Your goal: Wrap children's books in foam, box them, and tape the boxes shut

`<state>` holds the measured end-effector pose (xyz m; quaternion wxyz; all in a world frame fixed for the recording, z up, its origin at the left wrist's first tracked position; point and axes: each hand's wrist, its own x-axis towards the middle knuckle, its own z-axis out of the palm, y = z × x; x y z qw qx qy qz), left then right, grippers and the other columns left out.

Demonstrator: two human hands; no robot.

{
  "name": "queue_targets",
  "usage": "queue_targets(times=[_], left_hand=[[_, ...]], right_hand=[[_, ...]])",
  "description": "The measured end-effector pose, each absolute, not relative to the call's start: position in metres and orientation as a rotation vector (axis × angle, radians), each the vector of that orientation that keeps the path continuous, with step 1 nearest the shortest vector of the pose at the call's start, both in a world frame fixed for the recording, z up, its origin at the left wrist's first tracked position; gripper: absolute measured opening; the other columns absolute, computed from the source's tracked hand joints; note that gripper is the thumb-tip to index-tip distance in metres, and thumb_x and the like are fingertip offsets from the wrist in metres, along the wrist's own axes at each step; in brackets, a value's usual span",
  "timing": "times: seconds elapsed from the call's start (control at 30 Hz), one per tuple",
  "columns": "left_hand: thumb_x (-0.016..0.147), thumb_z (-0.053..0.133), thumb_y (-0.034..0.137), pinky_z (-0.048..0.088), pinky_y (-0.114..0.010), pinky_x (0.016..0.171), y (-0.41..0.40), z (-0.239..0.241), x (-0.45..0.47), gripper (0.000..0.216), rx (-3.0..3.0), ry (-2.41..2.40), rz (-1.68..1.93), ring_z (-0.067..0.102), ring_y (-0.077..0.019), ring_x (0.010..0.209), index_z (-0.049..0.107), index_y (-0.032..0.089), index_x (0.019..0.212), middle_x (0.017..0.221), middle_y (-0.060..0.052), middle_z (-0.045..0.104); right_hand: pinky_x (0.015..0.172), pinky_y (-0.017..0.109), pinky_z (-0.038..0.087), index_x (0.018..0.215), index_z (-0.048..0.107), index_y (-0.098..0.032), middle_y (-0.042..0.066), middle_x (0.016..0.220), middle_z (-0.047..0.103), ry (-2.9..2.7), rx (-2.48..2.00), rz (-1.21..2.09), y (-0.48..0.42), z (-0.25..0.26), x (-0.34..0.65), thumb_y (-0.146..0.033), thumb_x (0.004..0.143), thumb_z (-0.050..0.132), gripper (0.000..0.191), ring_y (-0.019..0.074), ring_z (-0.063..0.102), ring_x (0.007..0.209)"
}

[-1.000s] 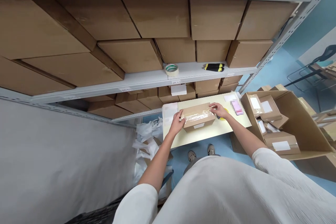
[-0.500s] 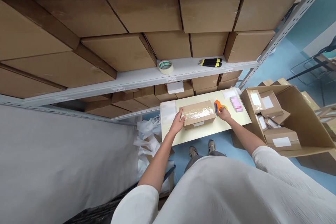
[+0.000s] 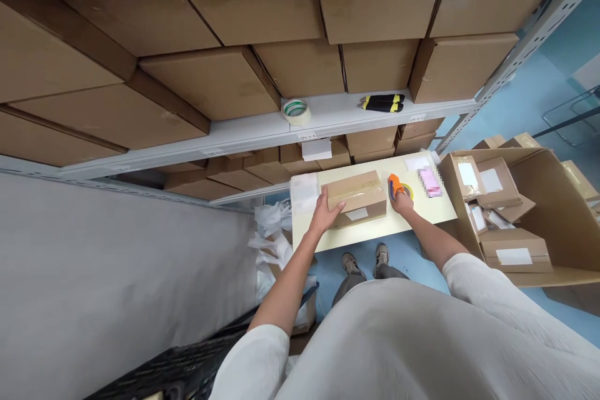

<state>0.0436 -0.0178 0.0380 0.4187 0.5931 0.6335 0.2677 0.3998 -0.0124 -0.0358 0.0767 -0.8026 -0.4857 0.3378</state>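
A small taped cardboard box with a white label on its near side lies on a pale yellow table. My left hand grips the box's left end, fingers wrapped over its top edge. My right hand is closed round an orange tape dispenser with a yellow roll, resting on the table just right of the box. A pink item and white paper lie further right on the table.
Metal shelving packed with brown cartons stands behind the table; a tape roll and a black-yellow tool lie on it. A large open carton of labelled parcels sits right. White bags lie left; a black crate is near.
My right hand left the box top, picked up the orange tape dispenser and now rests it on the table. My left hand shifted to grip the box's left end.
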Motion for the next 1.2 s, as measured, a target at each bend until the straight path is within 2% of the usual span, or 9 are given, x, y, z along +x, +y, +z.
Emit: queue_targets(times=[0.13, 0.3, 0.47, 0.67, 0.73, 0.8, 0.9, 0.97, 1.2], left_hand=[[0.087, 0.079, 0.065, 0.031, -0.052, 0.133, -0.013, 0.032, 0.054, 0.109, 1.516, 1.561, 0.708, 0.033, -0.0369, 0.164, 0.026, 0.026, 0.174, 0.176, -0.017, 0.034], [0.084, 0.08, 0.062, 0.034, -0.057, 0.131, -0.014, 0.019, 0.062, 0.111, 1.504, 1.581, 0.65, 0.033, -0.0404, 0.163, 0.025, 0.027, 0.174, 0.176, -0.019, 0.031], [0.082, 0.08, 0.064, 0.037, -0.059, 0.127, -0.013, 0.013, 0.064, 0.112, 1.475, 1.643, 0.529, 0.037, -0.0436, 0.16, 0.026, 0.028, 0.173, 0.175, -0.021, 0.032], [0.079, 0.081, 0.064, 0.035, -0.058, 0.128, -0.007, 0.006, 0.065, 0.116, 1.481, 1.624, 0.542, 0.035, -0.0432, 0.161, 0.026, 0.024, 0.173, 0.171, -0.022, 0.036], [0.077, 0.081, 0.064, 0.034, -0.057, 0.129, -0.006, 0.002, 0.066, 0.118, 1.468, 1.613, 0.592, 0.036, -0.043, 0.16, 0.025, 0.024, 0.173, 0.17, -0.022, 0.038], [0.077, 0.082, 0.065, 0.033, -0.056, 0.129, -0.007, 0.0, 0.067, 0.12, 1.468, 1.608, 0.608, 0.035, -0.0431, 0.161, 0.023, 0.025, 0.174, 0.17, -0.022, 0.037], [0.082, 0.077, 0.067, 0.035, -0.054, 0.128, -0.008, 0.001, 0.069, 0.119, 1.495, 1.636, 0.528, 0.035, -0.0422, 0.161, 0.018, 0.024, 0.176, 0.173, -0.022, 0.034], [0.087, 0.073, 0.067, 0.037, -0.053, 0.127, -0.008, 0.004, 0.07, 0.115, 1.51, 1.658, 0.47, 0.036, -0.0412, 0.161, 0.015, 0.025, 0.177, 0.175, -0.022, 0.032], [0.09, 0.07, 0.065, 0.036, -0.056, 0.128, -0.01, 0.008, 0.072, 0.109, 1.519, 1.693, 0.425, 0.034, -0.0437, 0.163, 0.016, 0.027, 0.177, 0.178, -0.022, 0.026]], right_hand=[[0.096, 0.057, 0.051, 0.123, 0.07, -0.021, 0.021, 0.111, 0.071, -1.417, -2.364, 0.976, -0.013, -0.03, 0.4, -0.034, 0.085, 0.075, 0.04, 0.0406, 0.068, 0.114], [0.091, 0.052, 0.053, 0.124, 0.07, -0.016, 0.024, 0.122, 0.071, -1.444, -2.448, 0.907, -0.015, -0.005, 0.411, -0.033, 0.091, 0.061, 0.038, 0.0403, 0.07, 0.107], [0.083, 0.04, 0.051, 0.109, 0.071, -0.02, 0.015, 0.103, 0.076, -1.41, -2.29, 0.889, -0.011, 0.039, 0.432, -0.037, 0.092, 0.058, 0.028, 0.0328, 0.07, 0.095], [0.08, 0.038, 0.049, 0.095, 0.065, -0.022, 0.008, 0.096, 0.073, -1.458, -1.99, 0.957, 0.006, 0.108, 0.443, -0.042, 0.099, 0.046, 0.028, 0.0285, 0.065, 0.09], [0.079, 0.038, 0.05, 0.093, 0.065, -0.022, 0.008, 0.094, 0.073, -1.503, -1.888, 1.074, 0.01, 0.129, 0.436, -0.049, 0.1, 0.049, 0.032, 0.0278, 0.065, 0.089], [0.077, 0.036, 0.051, 0.099, 0.065, -0.021, 0.008, 0.096, 0.074, -1.559, -1.802, 1.225, 0.012, 0.143, 0.422, -0.058, 0.096, 0.063, 0.038, 0.0271, 0.066, 0.089], [0.075, 0.032, 0.053, 0.11, 0.064, -0.021, 0.008, 0.105, 0.077, -1.689, -1.713, 1.413, 0.014, 0.152, 0.395, -0.062, 0.078, 0.09, 0.058, 0.0258, 0.069, 0.092], [0.077, 0.031, 0.056, 0.114, 0.062, -0.021, 0.008, 0.113, 0.077, -1.773, -1.67, 1.461, 0.016, 0.149, 0.379, -0.059, 0.07, 0.097, 0.068, 0.0251, 0.071, 0.096], [0.086, 0.035, 0.058, 0.121, 0.062, -0.024, 0.006, 0.114, 0.075, -1.944, -1.641, 1.37, 0.031, 0.129, 0.352, -0.064, 0.079, 0.086, 0.063, 0.025, 0.07, 0.1]])
